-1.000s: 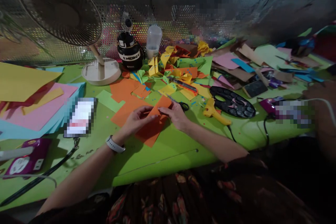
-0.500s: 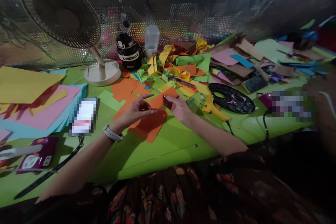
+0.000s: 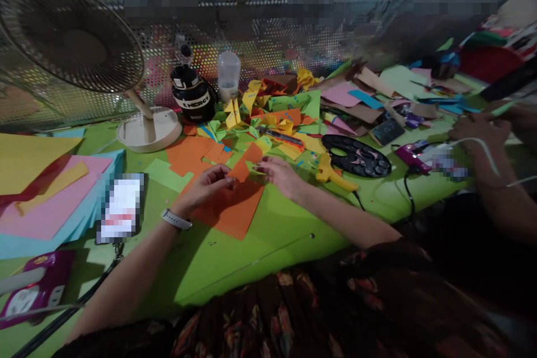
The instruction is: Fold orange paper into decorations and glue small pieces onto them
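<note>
My left hand (image 3: 205, 184), with a white watch on the wrist, pinches the lower left corner of a small orange paper piece (image 3: 247, 159) that stands tilted up off the table. My right hand (image 3: 282, 174) reaches in from the right, its fingers drawn together at the piece's right edge. Under both hands a larger orange sheet (image 3: 230, 213) lies flat on the green table (image 3: 268, 235). More orange sheets (image 3: 191, 152) lie just behind.
A fan (image 3: 67, 39) stands back left, with a black jar (image 3: 193, 98) and a clear cup (image 3: 229, 75) beside it. A phone (image 3: 119, 207) and stacked coloured sheets (image 3: 46, 201) lie left. A yellow glue gun (image 3: 333, 173) and black palette (image 3: 356, 156) lie right. Another person's hand (image 3: 482, 131) holds a white cable.
The small orange piece has turned and tilted up between my hands. My left fingers, spread half a second ago, have closed on its corner. The view has swung to the right.
</note>
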The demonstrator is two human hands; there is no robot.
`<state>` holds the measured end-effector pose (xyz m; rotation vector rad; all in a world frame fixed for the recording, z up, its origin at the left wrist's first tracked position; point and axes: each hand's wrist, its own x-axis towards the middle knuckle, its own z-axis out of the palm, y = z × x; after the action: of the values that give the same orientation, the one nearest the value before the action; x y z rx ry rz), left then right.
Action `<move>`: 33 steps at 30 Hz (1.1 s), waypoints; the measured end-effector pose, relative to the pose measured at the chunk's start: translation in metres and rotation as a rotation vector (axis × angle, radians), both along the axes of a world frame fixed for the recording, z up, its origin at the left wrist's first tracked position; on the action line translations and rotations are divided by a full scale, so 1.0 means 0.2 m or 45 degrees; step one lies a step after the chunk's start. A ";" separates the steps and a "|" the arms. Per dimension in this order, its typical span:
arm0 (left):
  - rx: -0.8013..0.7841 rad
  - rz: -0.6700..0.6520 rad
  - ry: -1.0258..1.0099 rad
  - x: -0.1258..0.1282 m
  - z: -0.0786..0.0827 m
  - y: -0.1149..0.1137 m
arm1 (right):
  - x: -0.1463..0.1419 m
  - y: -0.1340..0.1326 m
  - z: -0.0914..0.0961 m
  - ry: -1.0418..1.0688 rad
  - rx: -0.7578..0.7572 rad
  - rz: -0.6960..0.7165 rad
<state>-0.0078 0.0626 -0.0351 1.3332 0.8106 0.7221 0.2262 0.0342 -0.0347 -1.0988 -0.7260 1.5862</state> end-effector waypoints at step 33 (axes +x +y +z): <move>0.768 -0.136 0.618 -0.07 0.01 0.01 | 0.83 -0.41 -0.12 -1.470 0.550 -0.783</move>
<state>-0.0209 0.0650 -0.0322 2.1340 0.9286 0.5826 0.3912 -0.0482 -0.0585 -1.6530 -1.2229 0.1441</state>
